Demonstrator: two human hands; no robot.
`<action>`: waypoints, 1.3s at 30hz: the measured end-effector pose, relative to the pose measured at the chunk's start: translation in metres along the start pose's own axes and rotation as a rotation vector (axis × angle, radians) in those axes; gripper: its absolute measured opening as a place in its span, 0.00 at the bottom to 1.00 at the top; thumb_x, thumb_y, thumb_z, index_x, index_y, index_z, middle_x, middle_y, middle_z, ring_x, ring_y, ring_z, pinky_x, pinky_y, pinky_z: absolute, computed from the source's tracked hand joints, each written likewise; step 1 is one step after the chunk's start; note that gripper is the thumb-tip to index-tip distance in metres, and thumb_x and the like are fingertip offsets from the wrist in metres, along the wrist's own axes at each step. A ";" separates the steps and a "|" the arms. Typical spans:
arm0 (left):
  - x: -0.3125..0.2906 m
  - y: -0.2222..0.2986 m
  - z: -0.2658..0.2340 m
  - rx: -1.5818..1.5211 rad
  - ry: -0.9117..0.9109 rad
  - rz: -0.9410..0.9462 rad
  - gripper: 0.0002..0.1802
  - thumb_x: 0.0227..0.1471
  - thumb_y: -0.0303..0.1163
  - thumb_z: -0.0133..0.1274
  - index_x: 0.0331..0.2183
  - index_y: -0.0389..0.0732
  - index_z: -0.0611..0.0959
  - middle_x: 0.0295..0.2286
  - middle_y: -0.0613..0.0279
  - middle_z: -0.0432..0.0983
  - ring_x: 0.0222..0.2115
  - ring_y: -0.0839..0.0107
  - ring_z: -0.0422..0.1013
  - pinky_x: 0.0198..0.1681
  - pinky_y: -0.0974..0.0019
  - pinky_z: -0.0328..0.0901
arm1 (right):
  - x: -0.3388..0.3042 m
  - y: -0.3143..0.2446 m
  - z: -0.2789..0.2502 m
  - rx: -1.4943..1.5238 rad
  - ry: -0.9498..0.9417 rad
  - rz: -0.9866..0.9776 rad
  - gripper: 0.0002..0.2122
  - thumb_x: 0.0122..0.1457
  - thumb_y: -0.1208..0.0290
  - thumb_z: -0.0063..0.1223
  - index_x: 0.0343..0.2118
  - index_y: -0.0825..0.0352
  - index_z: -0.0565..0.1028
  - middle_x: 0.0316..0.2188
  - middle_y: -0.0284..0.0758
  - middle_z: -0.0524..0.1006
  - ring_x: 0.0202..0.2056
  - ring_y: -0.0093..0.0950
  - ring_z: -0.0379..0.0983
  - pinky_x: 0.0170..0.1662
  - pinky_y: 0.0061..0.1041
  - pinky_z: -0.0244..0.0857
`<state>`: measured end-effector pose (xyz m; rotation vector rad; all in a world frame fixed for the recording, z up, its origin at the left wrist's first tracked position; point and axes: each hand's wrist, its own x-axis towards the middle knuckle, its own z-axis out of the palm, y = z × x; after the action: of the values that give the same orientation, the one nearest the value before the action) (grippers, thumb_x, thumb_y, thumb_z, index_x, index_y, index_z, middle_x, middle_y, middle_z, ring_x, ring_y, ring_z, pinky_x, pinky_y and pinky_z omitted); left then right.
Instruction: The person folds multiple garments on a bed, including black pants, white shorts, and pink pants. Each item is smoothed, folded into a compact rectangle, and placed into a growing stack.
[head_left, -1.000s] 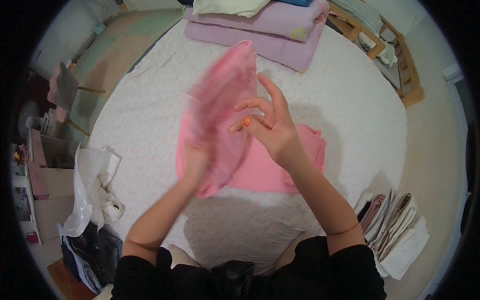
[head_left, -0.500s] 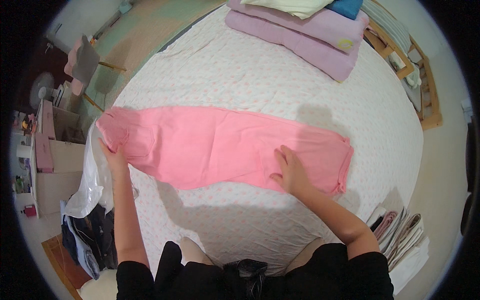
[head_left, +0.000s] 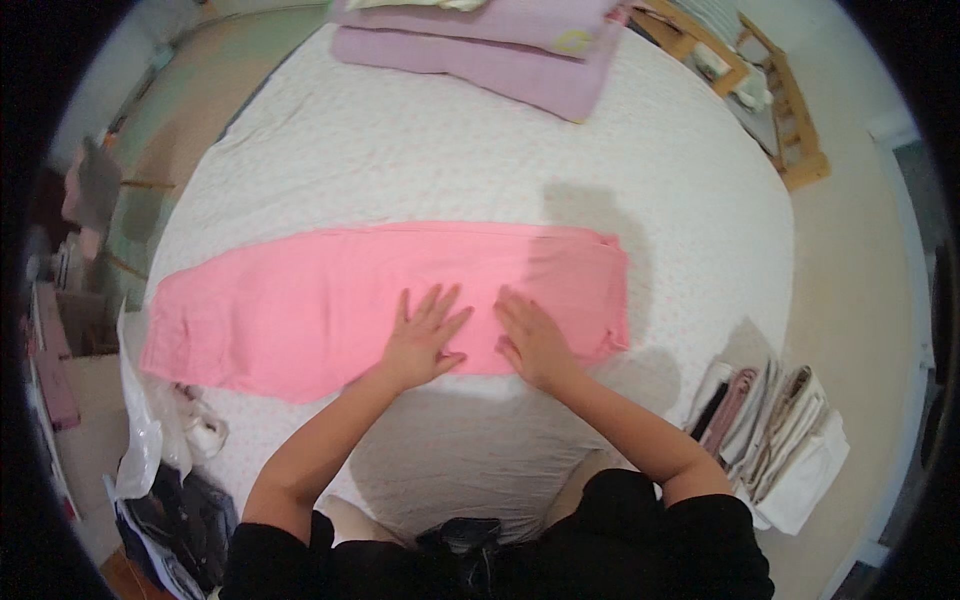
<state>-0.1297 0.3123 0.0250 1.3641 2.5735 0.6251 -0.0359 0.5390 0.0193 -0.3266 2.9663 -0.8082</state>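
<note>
Head view: garment (head_left: 360, 295), pink, lying flat on bed (head_left: 420, 150); left hand (head_left: 415, 345) and right hand (head_left: 535, 338) open upon it, fingers extended, gripping nothing. Step, by judgement: smoothing; next move likely calls for light, even palm pressure.

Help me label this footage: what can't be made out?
Head view: flat pink cloth garment, patches beneath left hand and right hand, hidden by them.
Head view: folded lilac fabric quilt, far end cut off by upper edge.
Head view: dark folded fabric pile, bottom cut off by lower edge.
</note>
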 end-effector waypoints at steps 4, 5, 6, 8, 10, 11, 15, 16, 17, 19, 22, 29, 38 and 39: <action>0.005 0.000 0.013 0.122 0.048 -0.003 0.34 0.48 0.46 0.54 0.57 0.51 0.69 0.63 0.56 0.51 0.63 0.54 0.48 0.62 0.38 0.38 | -0.029 0.039 -0.033 -0.235 0.428 0.505 0.32 0.53 0.67 0.54 0.61 0.68 0.58 0.62 0.54 0.54 0.62 0.51 0.50 0.63 0.43 0.47; 0.005 -0.001 0.014 0.123 0.076 0.018 0.33 0.48 0.45 0.54 0.57 0.51 0.70 0.62 0.56 0.52 0.63 0.55 0.49 0.62 0.37 0.39 | -0.040 0.046 -0.039 -0.200 0.425 0.594 0.33 0.52 0.68 0.55 0.61 0.69 0.57 0.61 0.54 0.55 0.61 0.50 0.51 0.63 0.43 0.48; 0.005 -0.001 0.014 0.124 0.082 0.021 0.33 0.47 0.44 0.54 0.56 0.51 0.71 0.62 0.57 0.53 0.62 0.56 0.50 0.61 0.37 0.40 | -0.051 0.052 -0.044 -0.154 0.411 0.692 0.33 0.52 0.69 0.55 0.61 0.69 0.57 0.61 0.53 0.55 0.61 0.50 0.52 0.62 0.43 0.49; 0.004 0.000 0.014 0.129 0.085 0.021 0.32 0.46 0.42 0.54 0.55 0.51 0.72 0.61 0.57 0.54 0.62 0.57 0.51 0.61 0.37 0.41 | -0.068 0.062 -0.044 0.022 0.418 0.808 0.33 0.50 0.71 0.56 0.60 0.70 0.57 0.59 0.53 0.58 0.59 0.48 0.56 0.60 0.42 0.52; 0.004 0.001 0.014 0.132 0.085 0.017 0.32 0.46 0.41 0.54 0.55 0.51 0.72 0.61 0.57 0.54 0.62 0.57 0.51 0.61 0.38 0.41 | -0.080 0.066 -0.035 0.268 0.464 0.864 0.33 0.49 0.74 0.56 0.59 0.71 0.58 0.56 0.53 0.62 0.55 0.46 0.61 0.58 0.41 0.55; 0.004 0.001 0.014 0.131 0.086 0.018 0.32 0.46 0.41 0.54 0.55 0.51 0.72 0.61 0.57 0.54 0.62 0.57 0.51 0.61 0.38 0.41 | -0.083 0.067 -0.030 0.281 0.480 0.815 0.31 0.49 0.76 0.55 0.59 0.72 0.60 0.54 0.52 0.64 0.53 0.43 0.64 0.56 0.39 0.58; 0.005 0.000 0.012 0.127 0.090 0.023 0.31 0.46 0.40 0.53 0.55 0.51 0.72 0.61 0.57 0.55 0.62 0.57 0.51 0.61 0.38 0.41 | -0.082 0.074 -0.032 0.748 0.588 0.747 0.27 0.50 0.82 0.52 0.56 0.74 0.63 0.47 0.44 0.73 0.43 0.31 0.72 0.47 0.27 0.65; 0.005 0.000 0.012 0.123 0.097 0.031 0.31 0.46 0.40 0.53 0.55 0.51 0.72 0.61 0.57 0.55 0.62 0.57 0.51 0.61 0.38 0.41 | -0.080 0.075 -0.040 0.987 0.630 0.744 0.26 0.51 0.83 0.51 0.56 0.74 0.64 0.45 0.41 0.76 0.41 0.27 0.74 0.46 0.24 0.66; 0.006 0.001 0.011 0.114 0.090 0.020 0.30 0.47 0.40 0.53 0.54 0.50 0.73 0.61 0.57 0.56 0.62 0.57 0.51 0.61 0.38 0.40 | -0.080 0.073 -0.050 1.050 0.579 0.744 0.27 0.52 0.83 0.50 0.57 0.74 0.63 0.47 0.40 0.74 0.43 0.27 0.73 0.47 0.22 0.66; 0.008 0.006 0.008 0.093 0.073 -0.014 0.29 0.47 0.39 0.53 0.54 0.50 0.73 0.61 0.57 0.56 0.62 0.56 0.51 0.61 0.37 0.40 | -0.083 0.064 -0.073 1.227 0.498 0.722 0.27 0.54 0.85 0.49 0.59 0.75 0.60 0.52 0.39 0.72 0.46 0.25 0.72 0.49 0.18 0.64; 0.015 0.025 0.000 0.020 0.128 -0.103 0.28 0.47 0.35 0.56 0.52 0.46 0.73 0.57 0.54 0.61 0.60 0.54 0.56 0.61 0.43 0.47 | -0.080 0.023 -0.089 0.925 0.412 0.651 0.27 0.55 0.81 0.52 0.59 0.71 0.62 0.51 0.43 0.74 0.45 0.25 0.73 0.46 0.20 0.66; 0.051 0.079 -0.048 -0.920 0.117 -0.271 0.32 0.44 0.26 0.61 0.53 0.40 0.71 0.36 0.63 0.68 0.36 0.74 0.66 0.41 0.70 0.63 | -0.052 -0.072 -0.075 -0.086 0.131 -0.189 0.16 0.49 0.74 0.50 0.44 0.63 0.76 0.31 0.35 0.78 0.30 0.34 0.75 0.29 0.33 0.69; 0.063 0.079 -0.087 -0.638 0.034 0.023 0.23 0.40 0.29 0.64 0.43 0.39 0.80 0.28 0.62 0.69 0.27 0.71 0.67 0.30 0.69 0.65 | -0.019 -0.081 -0.050 -0.192 0.089 -0.232 0.16 0.48 0.69 0.51 0.42 0.61 0.77 0.34 0.32 0.78 0.34 0.29 0.74 0.31 0.30 0.69; 0.065 0.077 -0.088 -0.619 -0.019 0.023 0.22 0.40 0.29 0.64 0.42 0.39 0.81 0.27 0.62 0.70 0.27 0.71 0.68 0.30 0.69 0.65 | -0.017 -0.082 -0.047 -0.188 0.105 -0.247 0.16 0.48 0.69 0.51 0.42 0.61 0.77 0.35 0.32 0.78 0.35 0.28 0.74 0.32 0.29 0.69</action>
<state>-0.1381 0.3790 0.1408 1.1651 2.0734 1.2654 -0.0083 0.4972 0.1012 -0.6929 3.1501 -0.5806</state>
